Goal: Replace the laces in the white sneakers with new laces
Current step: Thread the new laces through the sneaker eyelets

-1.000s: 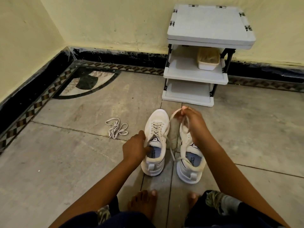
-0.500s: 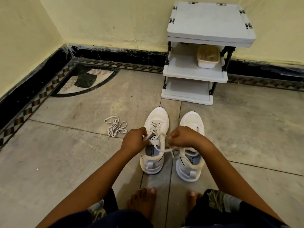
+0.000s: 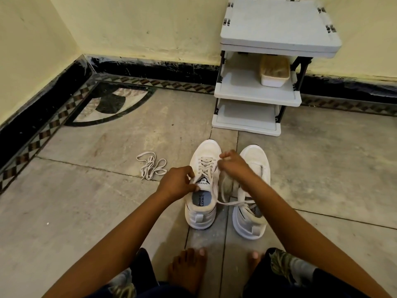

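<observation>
loose laces (image 3: pixel 152 166) lie left of sneakers (image 3: pixel 203 186), rack (image 3: pixel 266 67) behind.

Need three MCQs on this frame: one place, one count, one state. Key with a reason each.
1. The loose lace lies: A in a hand; B on the floor left of the sneakers; C inside a sneaker.
2. Sneakers on the floor: A one; B two; C three.
3. The left sneaker is: A laced; B laceless; C tipped over.
Key: B, it rests on the floor apart from the pair; B, two stand side by side; A, lace crisscrosses its eyelets.
</observation>
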A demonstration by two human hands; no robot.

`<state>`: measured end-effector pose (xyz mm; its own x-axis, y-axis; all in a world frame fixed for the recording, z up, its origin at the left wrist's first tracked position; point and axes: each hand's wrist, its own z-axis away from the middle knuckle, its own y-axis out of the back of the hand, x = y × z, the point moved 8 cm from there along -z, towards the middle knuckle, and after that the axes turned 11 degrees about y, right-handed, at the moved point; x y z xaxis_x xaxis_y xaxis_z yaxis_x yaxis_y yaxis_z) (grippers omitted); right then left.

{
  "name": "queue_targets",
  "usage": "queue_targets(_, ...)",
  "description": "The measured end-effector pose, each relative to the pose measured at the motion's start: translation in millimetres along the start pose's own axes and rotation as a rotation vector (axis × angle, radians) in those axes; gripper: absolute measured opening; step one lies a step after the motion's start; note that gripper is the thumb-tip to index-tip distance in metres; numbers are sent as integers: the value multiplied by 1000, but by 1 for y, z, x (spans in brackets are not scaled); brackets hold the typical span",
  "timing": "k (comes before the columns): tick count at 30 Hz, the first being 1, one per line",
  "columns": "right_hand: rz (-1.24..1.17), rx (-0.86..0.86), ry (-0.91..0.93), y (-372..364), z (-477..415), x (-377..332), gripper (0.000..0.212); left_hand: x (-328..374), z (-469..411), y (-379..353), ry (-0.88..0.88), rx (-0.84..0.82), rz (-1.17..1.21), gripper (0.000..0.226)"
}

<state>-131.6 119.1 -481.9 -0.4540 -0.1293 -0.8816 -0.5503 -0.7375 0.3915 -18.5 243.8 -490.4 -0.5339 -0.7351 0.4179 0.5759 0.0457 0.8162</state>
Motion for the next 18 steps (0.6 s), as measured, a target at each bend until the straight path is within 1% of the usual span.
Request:
queue_targets(1, -220, 25, -35, 7, 0, -7, 15, 0, 0, 1, 8, -16, -11, 38)
queue_targets(2, -406, 42, -37, 15, 1, -16, 18, 1, -1, 3, 12, -29, -28, 38)
queue_targets(3, -540, 45, -16, 23, 1, -27, 22, 4, -1, 7, 8, -29, -40, 36)
queue_targets(5, -711, 20, 40, 35, 3, -50, 28, 15, 1, 20, -33, 21, -2, 28)
queue_targets(6, -773, 3, 54, 38, 4, -59, 29, 23, 4, 28, -66, 53, 79, 23)
queue_targets(7, -828, -14, 58, 38, 5, -67, 29, 32, 7, 36, -98, 63, 213, 18)
queue_targets(8, -870, -29, 61, 38, 7, -75, 27, 42, 10, 42, -121, 35, 378, 15)
queue_targets(10, -933, -56, 61, 33, 9, -87, 25, 59, 16, 45, -108, -119, 653, 22)
queue_targets(11, -966, -60, 57, 31, 10, -90, 24, 67, 18, 42, -90, -201, 716, 26)
queue_targets(13, -1030, -54, 53, 28, 11, -95, 23, 78, 25, 36, -84, -317, 746, 30)
queue_targets(15, -1083, -35, 50, 27, 10, -96, 20, 83, 31, 31, -109, -379, 738, 34)
queue_targets(16, -1089, -13, 48, 30, 9, -94, 19, 83, 33, 29, -123, -377, 733, 35)
queue_targets(18, -1073, 69, 21, 39, 6, -85, 17, 74, 32, 33, -131, -318, 730, 35)
